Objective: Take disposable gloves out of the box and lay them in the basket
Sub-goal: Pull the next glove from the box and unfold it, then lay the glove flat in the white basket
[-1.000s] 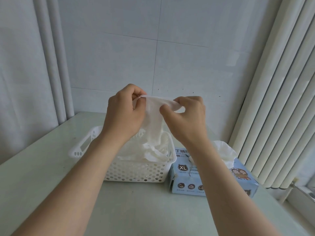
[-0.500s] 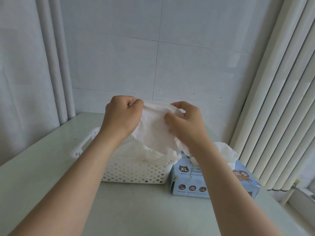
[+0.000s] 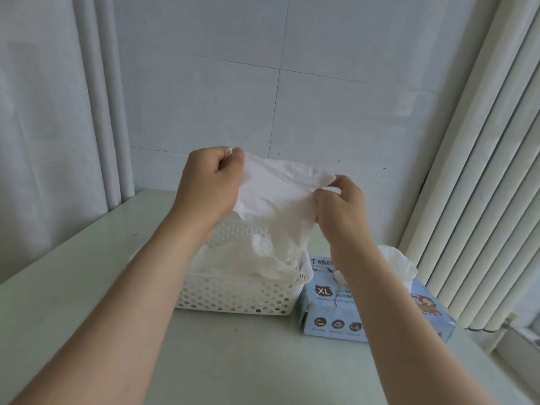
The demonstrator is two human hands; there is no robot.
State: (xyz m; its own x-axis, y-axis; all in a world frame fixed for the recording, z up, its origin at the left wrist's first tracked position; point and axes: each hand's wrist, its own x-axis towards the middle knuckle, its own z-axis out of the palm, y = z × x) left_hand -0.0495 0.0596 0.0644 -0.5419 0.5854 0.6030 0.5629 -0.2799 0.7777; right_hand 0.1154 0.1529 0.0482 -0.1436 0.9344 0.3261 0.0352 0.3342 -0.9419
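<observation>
A thin white disposable glove (image 3: 277,197) is stretched between my two hands above the basket, its fingers hanging down toward the gloves inside. My left hand (image 3: 209,185) pinches the glove's left corner; my right hand (image 3: 340,207) pinches its right edge. Below stands the white perforated basket (image 3: 233,296), holding several crumpled white gloves (image 3: 263,258). Right of the basket lies the light blue glove box (image 3: 377,314) marked XL, with a white glove (image 3: 400,263) sticking out of its top opening behind my right forearm.
Everything rests on a pale green table (image 3: 248,361) set against a white tiled wall. White curtains hang at the left, and vertical blinds (image 3: 482,185) run down the right side beside the table edge.
My hands have moved apart and spread the glove wider. They have also come lower, so the glove's fingers now hang into the basket.
</observation>
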